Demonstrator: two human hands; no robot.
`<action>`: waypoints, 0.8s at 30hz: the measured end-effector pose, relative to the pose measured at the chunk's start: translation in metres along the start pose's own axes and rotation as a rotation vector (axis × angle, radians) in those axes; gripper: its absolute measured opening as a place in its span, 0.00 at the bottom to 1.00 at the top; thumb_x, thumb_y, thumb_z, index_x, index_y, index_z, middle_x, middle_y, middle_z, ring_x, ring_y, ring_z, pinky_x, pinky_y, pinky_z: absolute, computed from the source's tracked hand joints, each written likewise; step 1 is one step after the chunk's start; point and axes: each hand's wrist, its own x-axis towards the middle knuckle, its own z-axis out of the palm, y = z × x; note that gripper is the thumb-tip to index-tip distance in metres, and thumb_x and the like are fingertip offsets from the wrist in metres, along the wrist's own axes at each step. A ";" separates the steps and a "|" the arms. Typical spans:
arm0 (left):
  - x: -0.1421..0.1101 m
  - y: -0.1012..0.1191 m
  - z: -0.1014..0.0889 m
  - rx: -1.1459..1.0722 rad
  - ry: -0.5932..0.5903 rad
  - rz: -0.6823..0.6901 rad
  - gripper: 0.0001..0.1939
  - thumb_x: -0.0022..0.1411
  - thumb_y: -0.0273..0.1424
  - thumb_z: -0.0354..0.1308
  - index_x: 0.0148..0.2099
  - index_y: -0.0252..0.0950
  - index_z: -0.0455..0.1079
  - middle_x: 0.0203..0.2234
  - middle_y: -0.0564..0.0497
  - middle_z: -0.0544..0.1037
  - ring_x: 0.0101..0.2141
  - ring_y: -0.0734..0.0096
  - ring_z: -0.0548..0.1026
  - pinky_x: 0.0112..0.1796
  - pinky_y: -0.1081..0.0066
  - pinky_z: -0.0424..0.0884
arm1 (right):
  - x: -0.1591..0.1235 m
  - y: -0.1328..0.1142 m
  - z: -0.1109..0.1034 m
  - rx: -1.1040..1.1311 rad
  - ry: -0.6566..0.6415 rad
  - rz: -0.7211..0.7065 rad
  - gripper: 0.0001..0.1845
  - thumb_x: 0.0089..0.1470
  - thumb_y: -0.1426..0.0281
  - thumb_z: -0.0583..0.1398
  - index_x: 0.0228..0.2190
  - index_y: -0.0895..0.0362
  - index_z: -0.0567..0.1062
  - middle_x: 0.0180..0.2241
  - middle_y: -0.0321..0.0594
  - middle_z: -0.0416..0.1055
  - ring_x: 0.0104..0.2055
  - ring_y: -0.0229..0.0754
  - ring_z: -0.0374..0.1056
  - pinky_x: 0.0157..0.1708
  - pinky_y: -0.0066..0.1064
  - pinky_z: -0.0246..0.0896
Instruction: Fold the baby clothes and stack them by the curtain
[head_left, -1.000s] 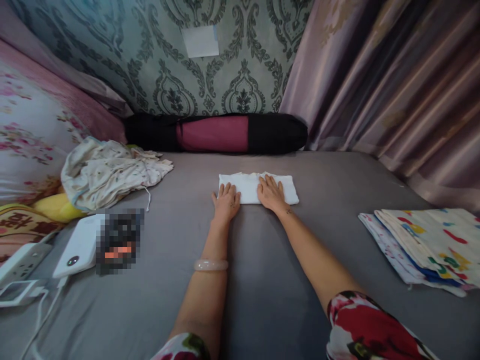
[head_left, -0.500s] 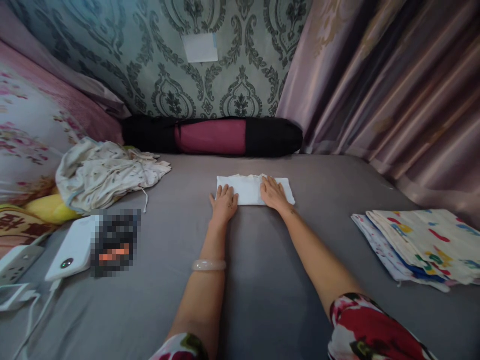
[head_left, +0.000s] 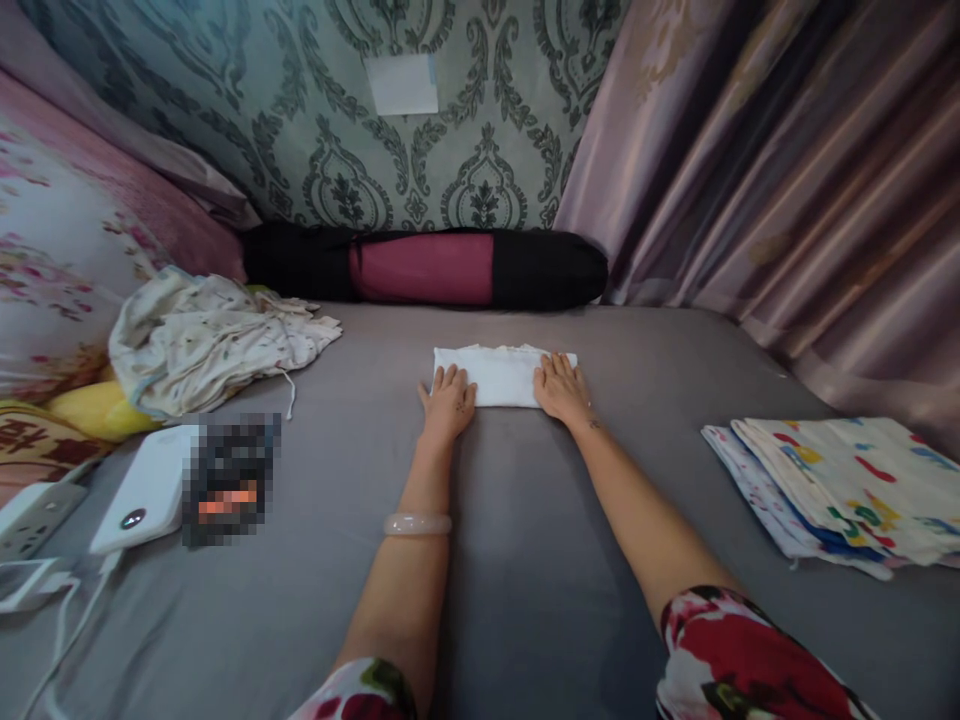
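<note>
A small folded white cloth [head_left: 499,372] lies flat on the grey bedsheet [head_left: 525,520] ahead of me. My left hand [head_left: 448,403] rests flat on its left end with fingers stretched out. My right hand [head_left: 560,388] lies flat on its right end, fingers also extended. Neither hand grips anything. A pale bangle [head_left: 418,523] sits on my left wrist.
A stack of folded patterned cloths [head_left: 840,490] lies at the right. A crumpled pile of light clothes [head_left: 202,340] sits at the left, with a white power bank [head_left: 146,490], a cable and a power strip [head_left: 30,515] nearer me. A black and maroon roll [head_left: 424,265] lies against the wall; curtains hang at the right.
My right hand has slid rightward along the white cloth toward its right end. The left hand has stayed on the left end.
</note>
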 end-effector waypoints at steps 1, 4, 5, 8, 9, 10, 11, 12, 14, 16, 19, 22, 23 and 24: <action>0.000 -0.001 0.000 0.001 0.000 0.000 0.23 0.68 0.37 0.42 0.62 0.42 0.61 0.65 0.45 0.58 0.65 0.54 0.50 0.60 0.39 0.40 | 0.000 0.000 -0.001 0.004 -0.004 0.003 0.31 0.65 0.63 0.38 0.63 0.65 0.56 0.66 0.51 0.50 0.68 0.51 0.41 0.63 0.48 0.37; 0.001 -0.002 0.001 0.014 -0.019 0.002 0.23 0.68 0.38 0.42 0.62 0.42 0.60 0.65 0.46 0.57 0.65 0.55 0.50 0.61 0.40 0.40 | 0.003 0.003 -0.004 0.032 -0.067 0.009 0.31 0.65 0.63 0.38 0.63 0.64 0.55 0.66 0.50 0.48 0.68 0.51 0.40 0.64 0.48 0.37; 0.001 -0.002 0.000 0.021 -0.030 0.002 0.23 0.69 0.39 0.41 0.62 0.42 0.60 0.65 0.46 0.57 0.66 0.55 0.50 0.61 0.39 0.40 | 0.004 0.006 -0.006 0.048 -0.095 0.009 0.31 0.65 0.62 0.38 0.63 0.64 0.55 0.66 0.50 0.47 0.68 0.51 0.40 0.64 0.48 0.37; 0.002 -0.002 -0.005 0.059 -0.062 0.011 0.21 0.69 0.38 0.42 0.60 0.43 0.62 0.65 0.47 0.58 0.65 0.54 0.51 0.60 0.38 0.40 | 0.004 0.015 -0.013 0.082 -0.122 0.012 0.32 0.65 0.61 0.37 0.64 0.64 0.54 0.66 0.51 0.47 0.68 0.52 0.41 0.64 0.49 0.38; 0.004 -0.001 -0.008 0.081 -0.067 0.026 0.20 0.69 0.38 0.42 0.59 0.43 0.63 0.64 0.47 0.60 0.64 0.54 0.53 0.60 0.38 0.41 | 0.004 0.018 -0.016 0.083 -0.109 0.014 0.32 0.65 0.61 0.37 0.64 0.64 0.53 0.66 0.52 0.47 0.68 0.52 0.41 0.64 0.49 0.38; 0.007 0.000 -0.011 0.107 -0.067 0.043 0.19 0.68 0.38 0.43 0.56 0.42 0.65 0.62 0.46 0.63 0.62 0.53 0.57 0.60 0.37 0.41 | 0.003 0.021 -0.019 0.080 -0.093 0.013 0.32 0.65 0.62 0.38 0.64 0.64 0.54 0.66 0.52 0.46 0.68 0.52 0.41 0.64 0.50 0.37; 0.010 0.001 -0.014 0.137 -0.059 0.057 0.18 0.68 0.38 0.43 0.54 0.41 0.66 0.59 0.44 0.68 0.60 0.53 0.61 0.59 0.37 0.43 | 0.003 0.023 -0.021 0.074 -0.078 0.008 0.31 0.65 0.62 0.38 0.63 0.64 0.54 0.66 0.53 0.46 0.68 0.52 0.40 0.64 0.51 0.36; 0.015 0.003 -0.017 0.168 -0.040 0.069 0.17 0.68 0.38 0.43 0.53 0.40 0.67 0.55 0.43 0.71 0.57 0.53 0.66 0.59 0.38 0.44 | 0.002 0.025 -0.023 0.068 -0.067 -0.001 0.31 0.65 0.62 0.39 0.63 0.65 0.54 0.67 0.53 0.45 0.68 0.52 0.40 0.64 0.52 0.35; 0.027 0.005 -0.022 0.220 0.010 0.103 0.17 0.69 0.36 0.43 0.51 0.36 0.68 0.50 0.41 0.75 0.52 0.55 0.70 0.59 0.42 0.48 | 0.001 0.026 -0.026 0.057 -0.055 -0.027 0.32 0.64 0.62 0.39 0.63 0.66 0.54 0.67 0.54 0.44 0.68 0.53 0.40 0.64 0.53 0.34; 0.040 0.006 -0.023 0.249 0.035 0.183 0.18 0.69 0.34 0.42 0.53 0.33 0.67 0.52 0.39 0.74 0.54 0.56 0.69 0.59 0.49 0.52 | 0.001 0.026 -0.025 0.048 -0.043 -0.057 0.32 0.64 0.62 0.39 0.63 0.66 0.54 0.67 0.54 0.44 0.68 0.53 0.39 0.64 0.54 0.33; 0.055 0.003 -0.016 0.265 0.003 0.305 0.20 0.69 0.33 0.42 0.58 0.31 0.62 0.59 0.38 0.66 0.60 0.57 0.62 0.59 0.56 0.53 | 0.001 0.027 -0.019 0.034 -0.034 -0.075 0.32 0.65 0.62 0.39 0.63 0.66 0.54 0.67 0.53 0.45 0.68 0.53 0.39 0.64 0.53 0.33; 0.062 -0.004 -0.003 0.277 -0.043 0.288 0.25 0.70 0.36 0.39 0.62 0.26 0.58 0.62 0.34 0.61 0.62 0.56 0.57 0.60 0.57 0.51 | 0.001 0.029 -0.009 0.035 -0.052 -0.063 0.32 0.65 0.60 0.39 0.63 0.64 0.54 0.67 0.53 0.46 0.68 0.54 0.41 0.63 0.52 0.36; 0.063 -0.007 0.002 0.278 -0.057 0.275 0.26 0.71 0.37 0.38 0.62 0.25 0.57 0.62 0.33 0.60 0.63 0.55 0.56 0.61 0.56 0.51 | 0.001 0.030 -0.007 0.038 -0.058 -0.059 0.32 0.65 0.60 0.39 0.63 0.64 0.54 0.67 0.53 0.45 0.68 0.54 0.41 0.63 0.52 0.37; 0.063 -0.009 0.006 0.277 -0.065 0.265 0.27 0.71 0.37 0.38 0.63 0.24 0.56 0.62 0.33 0.60 0.63 0.54 0.56 0.61 0.56 0.50 | 0.001 0.031 -0.005 0.040 -0.064 -0.061 0.32 0.65 0.60 0.39 0.63 0.64 0.53 0.67 0.53 0.45 0.68 0.55 0.41 0.63 0.52 0.38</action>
